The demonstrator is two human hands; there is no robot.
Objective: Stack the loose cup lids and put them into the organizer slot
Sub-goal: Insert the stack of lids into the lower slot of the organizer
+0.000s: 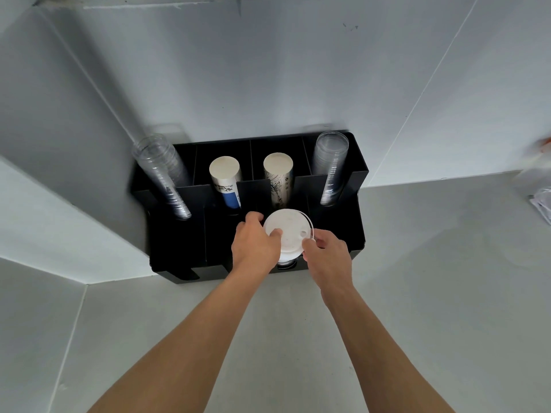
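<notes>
A stack of white cup lids [288, 231] hovers over the front middle slot of the black organizer [179, 242]. My left hand [257, 242] grips the stack from the left, thumb lying on the top lid. My right hand [325, 253] holds the stack's right edge with its fingertips. The lower lids of the stack dip into the slot behind my hands and are partly hidden.
The organizer's back row holds two stacks of clear cups [162, 177] [331, 166] and two stacks of paper cups [225, 181] [278, 180]. It stands on a grey counter [432, 278] against a white wall. A blurred plastic wrapper [541, 198] lies at the far right.
</notes>
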